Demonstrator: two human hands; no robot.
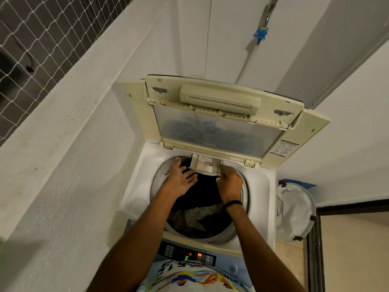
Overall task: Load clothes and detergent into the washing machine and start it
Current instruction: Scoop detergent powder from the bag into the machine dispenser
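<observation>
Clothes [200, 218] in drum [221, 239]; detergent drawer [205, 164] at rear rim; laundry bag [294, 211] right of washer [134, 199].

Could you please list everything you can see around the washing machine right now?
washing machine: one, white, top-loader against the wall, centre
lid: one, cream with a clear pane, raised open at the back
detergent drawer: one, white, pulled out over the drum's back edge
clothes: several, dark and grey, inside the drum
control panel: one, grey with green and orange lights, machine's front edge
laundry basket: one, white with dark trim, right of the machine
tap: one, metal with a blue fitting, wall above
netting: one, white, upper left
wristband: one, black, right wrist
left hand: one, fingers spread, over the drum's back left
right hand: one, fingers curled on the drawer's right front corner
</observation>
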